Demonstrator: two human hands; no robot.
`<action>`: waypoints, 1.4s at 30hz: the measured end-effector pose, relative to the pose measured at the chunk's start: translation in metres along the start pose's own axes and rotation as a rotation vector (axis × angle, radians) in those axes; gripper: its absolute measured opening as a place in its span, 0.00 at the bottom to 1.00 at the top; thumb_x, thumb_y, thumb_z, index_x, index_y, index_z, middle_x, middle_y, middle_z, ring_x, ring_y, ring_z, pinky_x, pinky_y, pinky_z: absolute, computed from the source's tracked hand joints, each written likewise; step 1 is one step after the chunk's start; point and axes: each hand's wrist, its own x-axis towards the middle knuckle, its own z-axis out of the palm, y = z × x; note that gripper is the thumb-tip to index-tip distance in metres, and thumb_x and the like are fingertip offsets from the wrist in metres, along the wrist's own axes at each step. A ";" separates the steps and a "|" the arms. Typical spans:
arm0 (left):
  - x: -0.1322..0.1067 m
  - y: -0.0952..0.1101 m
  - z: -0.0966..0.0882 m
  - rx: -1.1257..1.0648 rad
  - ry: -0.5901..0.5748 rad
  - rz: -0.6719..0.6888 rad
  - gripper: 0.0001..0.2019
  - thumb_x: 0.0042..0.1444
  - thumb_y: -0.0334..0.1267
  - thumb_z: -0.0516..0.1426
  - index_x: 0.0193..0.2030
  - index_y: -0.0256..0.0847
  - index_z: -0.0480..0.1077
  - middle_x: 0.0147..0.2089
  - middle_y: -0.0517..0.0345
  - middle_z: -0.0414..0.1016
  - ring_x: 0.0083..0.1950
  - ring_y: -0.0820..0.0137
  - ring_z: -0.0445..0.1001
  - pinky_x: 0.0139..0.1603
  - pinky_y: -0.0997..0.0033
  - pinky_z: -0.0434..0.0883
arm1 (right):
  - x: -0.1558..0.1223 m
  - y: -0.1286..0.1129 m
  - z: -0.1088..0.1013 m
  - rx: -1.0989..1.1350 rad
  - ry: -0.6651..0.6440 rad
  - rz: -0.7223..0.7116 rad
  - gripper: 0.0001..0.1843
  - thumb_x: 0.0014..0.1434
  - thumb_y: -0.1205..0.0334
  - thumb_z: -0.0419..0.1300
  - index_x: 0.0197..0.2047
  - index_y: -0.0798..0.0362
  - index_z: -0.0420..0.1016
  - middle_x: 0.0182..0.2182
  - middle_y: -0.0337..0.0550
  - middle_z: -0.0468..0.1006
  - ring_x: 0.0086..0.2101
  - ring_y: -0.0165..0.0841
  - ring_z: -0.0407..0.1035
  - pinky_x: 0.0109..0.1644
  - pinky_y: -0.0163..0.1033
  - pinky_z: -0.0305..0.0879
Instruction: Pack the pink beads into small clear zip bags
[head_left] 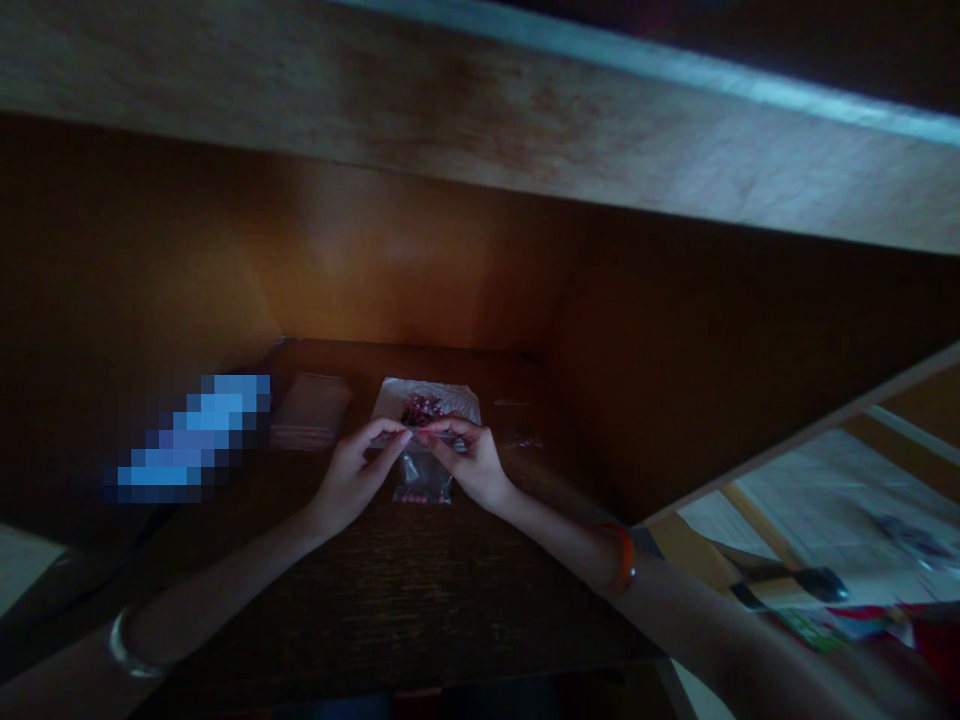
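Note:
My left hand (358, 472) and my right hand (474, 465) meet over the desk, thumbs and index fingers pinched together. Between them they grip the top edge of a small clear plastic bag (424, 474), which hangs toward me. Small pink bead-like pieces (421, 498) lie along the bag's bottom. Just beyond my fingertips, a pile of pink and dark bead-like pieces (421, 408) rests on a white sheet (459, 398). My fingers partly cover the sheet and the pile.
A stack of clear flat bags (309, 408) lies left of the sheet. Another thin clear packet (525, 441) with pinkish bits is on the right. Wooden panels (420, 260) enclose the dark desktop (405, 590); a ledge (465, 110) crosses above. A pixelated blue area (195, 440) is at left.

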 end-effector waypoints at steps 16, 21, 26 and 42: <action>-0.003 0.002 -0.002 0.003 0.105 0.017 0.07 0.57 0.39 0.54 0.35 0.40 0.70 0.33 0.60 0.74 0.36 0.72 0.73 0.38 0.75 0.71 | -0.002 -0.005 0.000 -0.038 0.081 -0.038 0.06 0.55 0.59 0.60 0.33 0.50 0.78 0.30 0.39 0.80 0.31 0.31 0.72 0.37 0.38 0.70; -0.001 0.003 -0.002 -0.030 0.085 0.012 0.07 0.56 0.39 0.54 0.36 0.40 0.70 0.34 0.59 0.75 0.37 0.71 0.73 0.40 0.73 0.71 | -0.003 -0.001 -0.002 -0.039 0.068 -0.055 0.07 0.55 0.60 0.60 0.35 0.48 0.79 0.32 0.39 0.81 0.33 0.32 0.74 0.39 0.41 0.72; -0.002 0.003 -0.001 -0.058 0.057 -0.022 0.08 0.57 0.41 0.54 0.36 0.39 0.70 0.35 0.58 0.75 0.37 0.70 0.73 0.41 0.71 0.71 | -0.004 -0.003 -0.002 0.007 0.009 -0.036 0.08 0.56 0.58 0.60 0.38 0.46 0.79 0.34 0.37 0.81 0.34 0.32 0.75 0.42 0.42 0.73; 0.003 0.012 0.001 -0.134 0.024 -0.107 0.11 0.56 0.42 0.54 0.29 0.39 0.69 0.27 0.61 0.71 0.31 0.72 0.71 0.33 0.76 0.70 | 0.012 -0.010 -0.026 -0.072 -0.159 -0.045 0.07 0.54 0.60 0.60 0.36 0.50 0.79 0.32 0.38 0.81 0.32 0.30 0.74 0.38 0.37 0.71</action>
